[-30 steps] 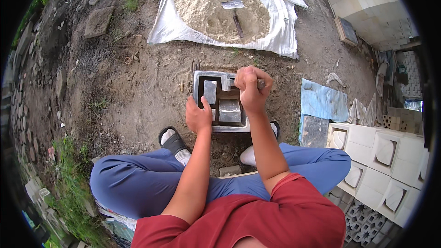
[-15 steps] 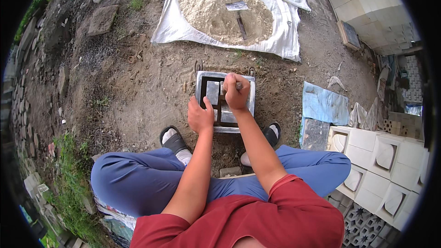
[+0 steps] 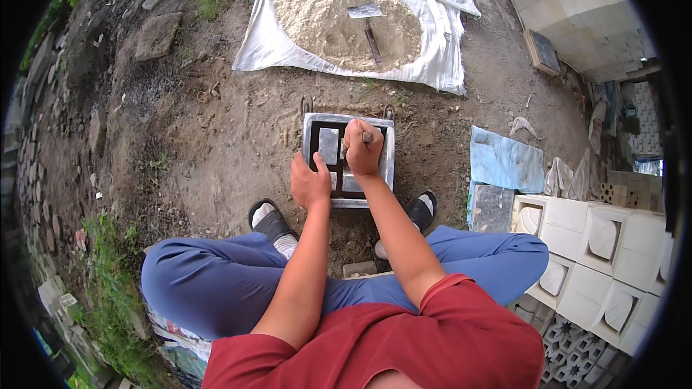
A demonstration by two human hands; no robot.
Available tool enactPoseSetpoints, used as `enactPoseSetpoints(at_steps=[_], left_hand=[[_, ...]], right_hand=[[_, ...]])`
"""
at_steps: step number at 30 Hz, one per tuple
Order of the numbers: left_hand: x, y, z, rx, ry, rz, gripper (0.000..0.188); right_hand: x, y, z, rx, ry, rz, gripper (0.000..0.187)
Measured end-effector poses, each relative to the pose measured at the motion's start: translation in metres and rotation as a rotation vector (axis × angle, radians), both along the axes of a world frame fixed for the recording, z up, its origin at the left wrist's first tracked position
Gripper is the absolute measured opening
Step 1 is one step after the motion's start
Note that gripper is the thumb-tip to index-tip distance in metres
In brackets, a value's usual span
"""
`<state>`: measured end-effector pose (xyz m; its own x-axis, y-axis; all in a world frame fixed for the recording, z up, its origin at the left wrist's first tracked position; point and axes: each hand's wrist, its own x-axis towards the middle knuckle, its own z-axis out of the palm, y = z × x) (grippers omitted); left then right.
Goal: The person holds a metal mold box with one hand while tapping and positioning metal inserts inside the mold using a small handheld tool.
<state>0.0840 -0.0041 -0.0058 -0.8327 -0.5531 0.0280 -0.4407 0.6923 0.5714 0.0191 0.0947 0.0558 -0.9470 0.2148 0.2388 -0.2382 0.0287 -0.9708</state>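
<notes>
A square metal mould with a pale frame lies on the ground between my feet. Inside it are flat grey metal blocks with dark gaps between them. My right hand is wrapped round a handle with a dark, rounded end, above the mould's right half. What the handle joins is hidden beneath that hand. My left hand lies at the mould's left edge, fingers stretched out and thumb apart, gripping nothing.
Beyond the mould, a white sack sheet bears a pale sand heap with a trowel on it. To the right are a blue sheet, a dark slab and stacked white blocks. Sandals flank the mould's near side.
The whole view has shifted slightly, moving the scene a little left. My right hand sits slightly lower over the mould, still on the handle. My left hand keeps its place at the edge.
</notes>
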Motion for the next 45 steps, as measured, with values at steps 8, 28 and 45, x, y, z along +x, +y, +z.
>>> enactPoseSetpoints(at_steps=[8, 28, 45], left_hand=[[0.003, -0.005, 0.003, 0.045, -0.078, 0.018, 0.047], [0.003, -0.008, -0.005, 0.013, -0.021, 0.014, 0.049], [0.008, -0.010, 0.001, 0.031, -0.056, 0.013, 0.051]], right_hand=[[-0.002, 0.001, 0.062, -0.193, -0.065, 0.058, 0.047], [0.011, 0.001, 0.026, 0.076, 0.026, 0.060, 0.045], [0.020, -0.015, 0.015, 0.163, -0.029, 0.081, 0.044]])
